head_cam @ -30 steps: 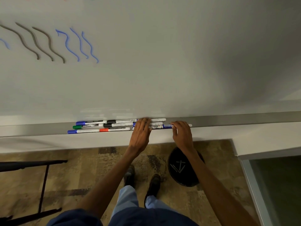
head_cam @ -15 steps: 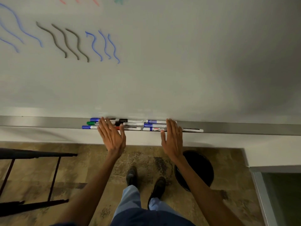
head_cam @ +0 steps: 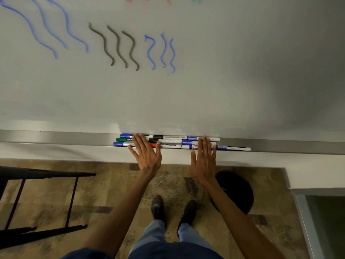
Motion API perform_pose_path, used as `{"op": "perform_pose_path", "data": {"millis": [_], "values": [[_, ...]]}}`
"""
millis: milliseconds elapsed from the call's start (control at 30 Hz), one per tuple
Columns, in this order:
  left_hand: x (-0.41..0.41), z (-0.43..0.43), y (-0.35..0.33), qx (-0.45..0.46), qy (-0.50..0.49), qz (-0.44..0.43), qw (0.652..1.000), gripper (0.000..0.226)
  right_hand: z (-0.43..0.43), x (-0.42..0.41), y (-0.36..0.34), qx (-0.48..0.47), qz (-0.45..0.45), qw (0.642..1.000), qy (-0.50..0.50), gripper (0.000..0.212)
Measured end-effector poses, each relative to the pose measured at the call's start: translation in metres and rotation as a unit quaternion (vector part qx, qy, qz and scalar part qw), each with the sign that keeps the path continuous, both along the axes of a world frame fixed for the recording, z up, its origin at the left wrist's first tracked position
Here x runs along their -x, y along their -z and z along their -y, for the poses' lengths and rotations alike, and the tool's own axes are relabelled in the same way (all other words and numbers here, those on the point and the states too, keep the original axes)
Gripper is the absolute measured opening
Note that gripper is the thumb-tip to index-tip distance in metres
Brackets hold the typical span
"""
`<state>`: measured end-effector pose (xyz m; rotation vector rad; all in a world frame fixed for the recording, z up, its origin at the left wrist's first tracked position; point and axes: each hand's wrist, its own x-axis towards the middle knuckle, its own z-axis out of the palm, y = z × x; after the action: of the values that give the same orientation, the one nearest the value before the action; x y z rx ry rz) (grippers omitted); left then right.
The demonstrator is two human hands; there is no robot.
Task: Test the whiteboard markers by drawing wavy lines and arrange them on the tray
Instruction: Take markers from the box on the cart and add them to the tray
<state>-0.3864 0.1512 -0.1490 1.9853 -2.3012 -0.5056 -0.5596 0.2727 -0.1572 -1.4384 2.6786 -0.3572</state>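
My left hand (head_cam: 146,155), fingers spread, and right hand (head_cam: 204,158), fingers straight and close, lie flat across the markers (head_cam: 171,141) in the tray (head_cam: 56,136); flat fingers, I reckon, square the rows without rolling any off.

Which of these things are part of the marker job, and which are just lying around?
Job: markers, tray, whiteboard, wavy lines, left hand, right hand, both flat on the markers.
Lying about: round black object on the floor, dark frame at left.

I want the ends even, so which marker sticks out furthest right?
The front-row marker just right of the right hand; its white barrel runs well past all the others.
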Motion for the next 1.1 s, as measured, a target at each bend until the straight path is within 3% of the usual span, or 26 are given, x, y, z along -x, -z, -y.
{"op": "perform_pose_path", "data": {"millis": [300, 467, 667, 900, 1100], "values": [[-0.005, -0.003, 0.000, 0.008, 0.026, -0.006, 1.000, 0.087, -0.003, 0.002, -0.004, 0.012, 0.005, 1.000, -0.010, 0.063], [-0.028, 0.003, 0.001, 0.020, 0.004, -0.011, 1.000, 0.088, -0.008, 0.008, -0.009, 0.021, 0.008, 0.998, 0.051, 0.066], [-0.032, 0.005, 0.000, 0.012, 0.020, 0.002, 1.000, 0.088, -0.010, 0.011, -0.003, 0.020, 0.010, 0.998, 0.057, 0.066], [-0.040, 0.003, -0.008, 0.016, 0.045, -0.034, 0.998, 0.089, -0.003, -0.002, -0.010, 0.043, 0.000, 0.998, 0.053, 0.064], [-0.044, 0.001, -0.031, 0.051, 0.118, -0.083, 0.988, 0.080, 0.025, -0.040, -0.033, 0.120, 0.014, 0.992, 0.033, 0.041]]}}
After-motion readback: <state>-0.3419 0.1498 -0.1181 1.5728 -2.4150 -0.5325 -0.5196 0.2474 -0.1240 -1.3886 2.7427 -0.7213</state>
